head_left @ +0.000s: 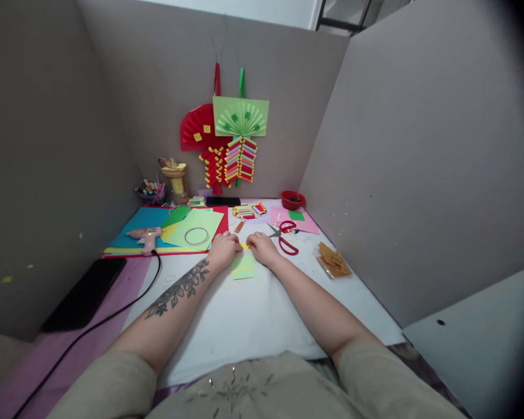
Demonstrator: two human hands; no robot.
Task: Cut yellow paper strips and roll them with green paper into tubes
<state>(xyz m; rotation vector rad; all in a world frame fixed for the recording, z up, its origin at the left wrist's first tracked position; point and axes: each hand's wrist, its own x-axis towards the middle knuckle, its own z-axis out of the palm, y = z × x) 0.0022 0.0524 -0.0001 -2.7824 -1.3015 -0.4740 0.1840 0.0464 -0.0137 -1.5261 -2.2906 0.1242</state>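
Observation:
Both hands meet over the middle of the white-covered table. My left hand [225,249] has its fingers closed on the left end of a small yellow strip [245,247]. The right end of that strip is pinched by my right hand [262,247]. Just below the hands lies a light green paper piece [243,267] with a yellow line across it. Red-handled scissors [288,246] rest open, right of my right hand. An orange-brown stick [240,227] lies just beyond the fingers.
Coloured paper sheets [212,224] and a pink glue gun [148,237] with a black cord are at left. A red bowl [293,200] and a bag of brown pieces [334,261] stand right. Paper decorations [241,131] hang on the grey back panel.

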